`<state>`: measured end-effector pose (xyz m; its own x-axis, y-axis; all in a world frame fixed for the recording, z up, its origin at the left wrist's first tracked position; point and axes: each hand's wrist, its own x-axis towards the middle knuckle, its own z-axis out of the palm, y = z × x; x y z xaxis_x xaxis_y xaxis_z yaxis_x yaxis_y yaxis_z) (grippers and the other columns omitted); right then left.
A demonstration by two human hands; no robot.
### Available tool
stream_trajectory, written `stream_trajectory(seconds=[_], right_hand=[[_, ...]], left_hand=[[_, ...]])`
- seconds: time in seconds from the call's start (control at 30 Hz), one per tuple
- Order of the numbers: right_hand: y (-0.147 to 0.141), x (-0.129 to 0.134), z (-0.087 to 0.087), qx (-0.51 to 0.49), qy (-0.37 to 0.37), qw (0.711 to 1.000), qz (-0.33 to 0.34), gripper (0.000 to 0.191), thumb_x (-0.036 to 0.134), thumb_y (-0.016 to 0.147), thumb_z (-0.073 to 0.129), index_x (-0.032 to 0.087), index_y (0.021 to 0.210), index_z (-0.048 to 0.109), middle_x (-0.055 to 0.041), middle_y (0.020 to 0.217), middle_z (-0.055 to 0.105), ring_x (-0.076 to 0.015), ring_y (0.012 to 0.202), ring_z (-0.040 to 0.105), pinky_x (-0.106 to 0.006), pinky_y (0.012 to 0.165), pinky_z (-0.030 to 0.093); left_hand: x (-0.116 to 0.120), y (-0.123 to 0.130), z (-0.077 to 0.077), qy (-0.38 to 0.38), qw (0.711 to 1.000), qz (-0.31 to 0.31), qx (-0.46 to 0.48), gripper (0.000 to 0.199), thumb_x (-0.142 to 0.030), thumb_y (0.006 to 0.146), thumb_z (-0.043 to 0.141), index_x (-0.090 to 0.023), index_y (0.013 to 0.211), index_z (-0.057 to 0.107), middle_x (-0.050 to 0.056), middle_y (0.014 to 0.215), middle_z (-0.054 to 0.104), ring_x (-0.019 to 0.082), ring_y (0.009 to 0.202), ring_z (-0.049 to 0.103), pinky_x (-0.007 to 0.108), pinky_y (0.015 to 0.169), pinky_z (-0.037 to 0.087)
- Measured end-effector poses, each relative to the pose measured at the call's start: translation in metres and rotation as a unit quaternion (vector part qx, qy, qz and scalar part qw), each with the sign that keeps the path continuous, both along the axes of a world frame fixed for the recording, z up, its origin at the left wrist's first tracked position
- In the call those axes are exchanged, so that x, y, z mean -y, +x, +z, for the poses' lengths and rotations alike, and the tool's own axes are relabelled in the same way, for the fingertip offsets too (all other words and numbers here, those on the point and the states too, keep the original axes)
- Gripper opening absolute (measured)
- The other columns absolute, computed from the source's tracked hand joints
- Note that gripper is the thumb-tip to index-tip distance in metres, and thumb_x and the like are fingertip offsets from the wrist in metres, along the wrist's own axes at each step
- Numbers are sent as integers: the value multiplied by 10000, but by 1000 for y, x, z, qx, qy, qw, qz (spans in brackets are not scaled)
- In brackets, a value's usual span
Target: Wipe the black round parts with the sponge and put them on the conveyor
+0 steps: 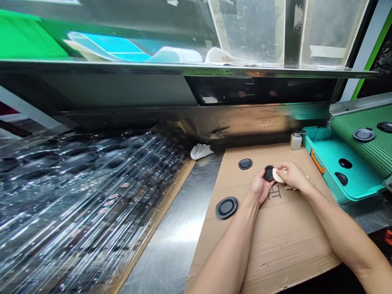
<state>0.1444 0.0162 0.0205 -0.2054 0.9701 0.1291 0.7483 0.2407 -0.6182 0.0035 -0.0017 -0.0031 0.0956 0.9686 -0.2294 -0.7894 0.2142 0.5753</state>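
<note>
Over the cardboard sheet (294, 245), my left hand (259, 185) is closed round a small black round lid (268, 173), held tilted with its face toward me. In my right hand (290, 175) is a cream round pad (277, 175), pinched between thumb and fingers. The pad's edge meets or overlaps the right side of the lid; whether it presses on it I cannot tell. Two more black round lids lie on the cardboard: a larger lid (227, 207) left of my left forearm, and a smaller lid (245, 164) farther back.
Right of the cardboard stands a teal tray (324, 143) with black lids in it. A green conveyor belt (367, 122) carries more lids. A small white bottle (295, 141) is at the back. Stacked clear plastic trays (92, 204) fill the left; a crumpled white cloth (200, 151) lies beside them.
</note>
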Motion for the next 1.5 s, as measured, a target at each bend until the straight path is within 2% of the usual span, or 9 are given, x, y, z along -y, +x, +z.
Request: stream_trajectory(seconds=[0.1,0.3,0.53,0.67,0.77,0.97,1.13,1.4,1.5], right_hand=[[-6,8,11,99,66,992,-51,327,404,1004,444,258,1214,647,-67,977,735,-228,885,682,-286,758,454],[-22,11,16,206,53,975,-67,482,548,1051,279,355,1420,522,-105,975,740,-272,886,695,-350,800,452],[-25,13,11,184,48,977,-94,496,535,1053,294,345,1463,498,-129,971,740,-267,876,699,-359,812,465],[-31,17,11,183,52,980,-57,491,534,1048,327,355,1481,473,-124,992,739,-261,891,699,-359,833,469],[-37,21,12,177,34,979,-90,503,526,1053,309,331,1490,462,-135,972,737,-259,881,698,-370,842,473],[-47,23,8,189,38,977,-95,538,510,1058,280,306,1549,366,-136,908,731,-262,820,704,-379,793,494],[-43,20,7,164,35,982,-90,589,538,1049,299,273,1575,325,-162,972,728,-279,895,697,-409,869,481],[-31,10,1,158,41,983,-85,529,533,1043,318,329,1518,430,-123,950,738,-271,871,700,-384,838,481],[-12,-1,4,96,44,987,-121,466,502,1032,369,325,1430,534,-100,985,742,-269,890,694,-357,815,481]], left_hand=[[-1,3,-1,-5,1000,3,-1,319,-291,1032,401,-129,1000,674,128,1084,738,234,1105,676,460,1022,535],[0,2,-3,-1,1000,-19,-8,386,-316,1046,359,-115,1064,688,135,1072,752,241,1099,686,454,1041,523],[-2,0,-2,2,999,-23,28,392,-323,1035,377,-103,1144,683,160,1187,721,264,1202,643,459,1079,495],[0,-1,3,0,999,-16,52,442,-358,1042,333,-118,1204,666,159,1232,703,260,1250,615,453,1103,481],[2,1,6,4,999,-1,53,440,-335,1047,308,-141,1222,662,137,1254,698,242,1275,597,439,1106,481],[6,11,6,49,997,-11,54,499,-452,1037,309,-177,1230,678,119,1302,675,277,1336,544,479,1138,442],[4,9,3,44,997,-21,55,486,-427,1037,316,-173,1221,687,122,1303,674,275,1340,540,477,1134,448],[1,4,-2,25,999,-28,25,437,-389,1039,344,-141,1094,699,138,1210,710,252,1246,615,422,1083,496],[-2,-1,-3,6,1000,-11,7,385,-352,1042,359,-146,1031,684,130,1195,716,239,1183,653,418,1027,531]])
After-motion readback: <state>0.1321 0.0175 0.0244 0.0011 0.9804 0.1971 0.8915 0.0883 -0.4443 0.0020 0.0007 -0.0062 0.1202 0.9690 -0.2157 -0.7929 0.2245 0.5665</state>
